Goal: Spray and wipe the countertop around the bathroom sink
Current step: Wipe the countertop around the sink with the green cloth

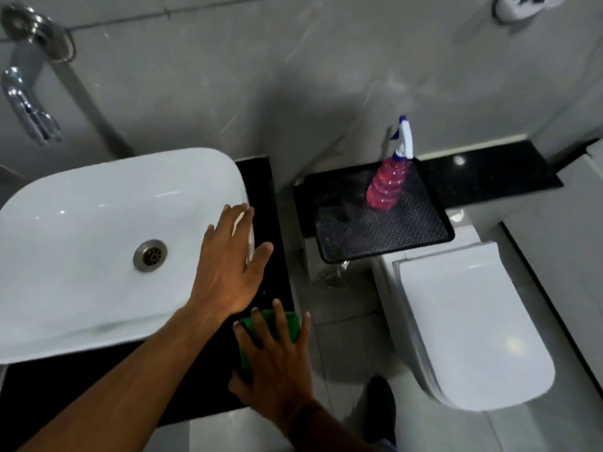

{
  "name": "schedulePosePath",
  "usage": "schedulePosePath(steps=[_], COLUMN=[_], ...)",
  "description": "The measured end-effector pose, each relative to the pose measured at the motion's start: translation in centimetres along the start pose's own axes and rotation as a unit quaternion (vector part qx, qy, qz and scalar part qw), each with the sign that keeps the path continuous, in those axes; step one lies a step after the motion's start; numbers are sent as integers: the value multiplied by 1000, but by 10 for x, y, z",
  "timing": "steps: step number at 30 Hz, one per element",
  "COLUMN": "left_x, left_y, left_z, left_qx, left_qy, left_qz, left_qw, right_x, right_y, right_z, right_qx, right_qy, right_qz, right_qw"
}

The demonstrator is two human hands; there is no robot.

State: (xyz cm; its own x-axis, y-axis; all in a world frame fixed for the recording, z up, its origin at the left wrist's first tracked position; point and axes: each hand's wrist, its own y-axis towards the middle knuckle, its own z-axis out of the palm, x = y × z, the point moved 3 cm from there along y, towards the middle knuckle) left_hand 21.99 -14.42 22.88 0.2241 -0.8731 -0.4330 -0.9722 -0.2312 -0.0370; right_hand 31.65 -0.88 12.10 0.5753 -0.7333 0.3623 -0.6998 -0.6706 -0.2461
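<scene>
A white basin (98, 243) sits on a black countertop (261, 197). My left hand (233, 262) lies flat with fingers spread on the basin's right rim. My right hand (277, 357) presses a green cloth (288, 324) flat onto the countertop's front right corner, fingers splayed over it. A pink spray bottle (388, 181) with a white and blue trigger stands upright on a black tray (359, 236) to the right, away from both hands.
A chrome tap (27, 106) juts from the grey tiled wall above the basin. The tray rests on the cistern of a white toilet (463, 324) with its lid shut. My dark shoe (380, 406) stands on the tiled floor.
</scene>
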Motion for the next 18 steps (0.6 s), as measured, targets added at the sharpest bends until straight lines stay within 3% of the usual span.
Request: schedulePosePath(steps=[5, 10, 15, 18], left_x=[-2, -1, -7, -6], left_y=[19, 18, 17, 20], left_z=[15, 21, 20, 21], left_qx=[-1, -20, -37, -28], left_qy=[40, 41, 49, 88], left_qz=[-14, -18, -15, -23], left_qw=[999, 999, 998, 995], right_x=[-8, -76, -188, -232], right_y=[6, 24, 99, 165], right_z=[-14, -42, -94, -112], right_qx=[-1, -90, -205, -200], right_qy=[10, 67, 70, 49], right_qz=[-20, -59, 35, 52], right_qw=[1000, 992, 976, 977])
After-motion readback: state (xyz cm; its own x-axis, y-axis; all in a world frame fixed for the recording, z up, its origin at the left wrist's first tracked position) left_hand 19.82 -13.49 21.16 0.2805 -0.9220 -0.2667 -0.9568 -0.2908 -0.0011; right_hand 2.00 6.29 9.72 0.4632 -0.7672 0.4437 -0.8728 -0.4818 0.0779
